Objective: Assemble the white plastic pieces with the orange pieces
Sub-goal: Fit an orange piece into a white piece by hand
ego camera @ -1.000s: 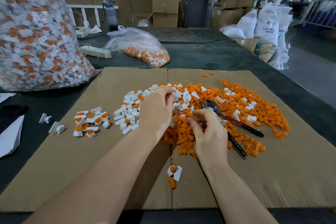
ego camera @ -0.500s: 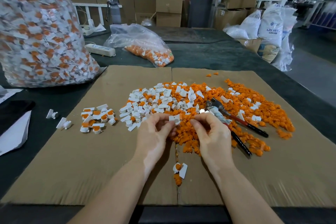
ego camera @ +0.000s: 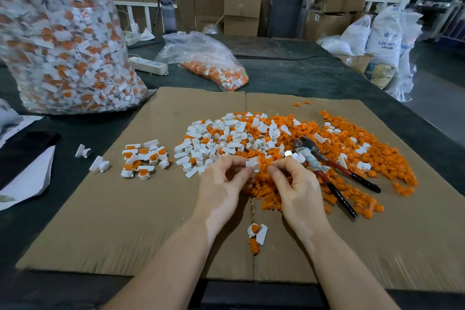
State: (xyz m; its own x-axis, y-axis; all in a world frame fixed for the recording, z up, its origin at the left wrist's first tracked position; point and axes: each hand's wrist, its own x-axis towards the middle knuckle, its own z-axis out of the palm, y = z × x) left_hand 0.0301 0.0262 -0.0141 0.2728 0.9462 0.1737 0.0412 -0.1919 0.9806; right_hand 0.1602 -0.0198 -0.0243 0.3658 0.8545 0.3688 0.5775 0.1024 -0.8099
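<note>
Where the dark counter (ego camera: pixel 302 75) met the left edge, a tall clear plastic bag of assembled white-and-orange pieces (ego camera: pixel 63 40) stood, with a black flat object (ego camera: pixel 22 151) and white paper (ego camera: pixel 27 178) lying nearer. Two loose white plastic pieces (ego camera: pixel 91 158) lay on the counter just beside the flat brown cardboard sheet (ego camera: pixel 113 209). On the cardboard's left part: a small cluster of assembled white-and-orange pieces (ego camera: pixel 143 160). Behind, a white power strip (ego camera: pixel 148 65) and a smaller clear bag of orange and white pieces (ego camera: pixel 208 63). Centre: a heap of loose white plastic pieces (ego camera: pixel 221 138) merging rightward into a broad spread of small orange plastic pieces (ego camera: pixel 352 156). Left hand (ego camera: pixel 221 189), grip: thumb and fingertips curled, pinching one white plastic piece (ego camera: pixel 252 165) held above the heap's near edge. Right hand (ego camera: pixel 297 189), grip: fingertips curled and meeting at that same piece; whether they held an orange piece could not be told. One assembled piece (ego camera: pixel 256 233) lay on the cardboard seam between the forearms. Red-and-black-handled pliers (ego camera: pixel 332 171) rested on the orange spread, right of the right hand. White sacks (ego camera: pixel 382 33) stood at far right.
</note>
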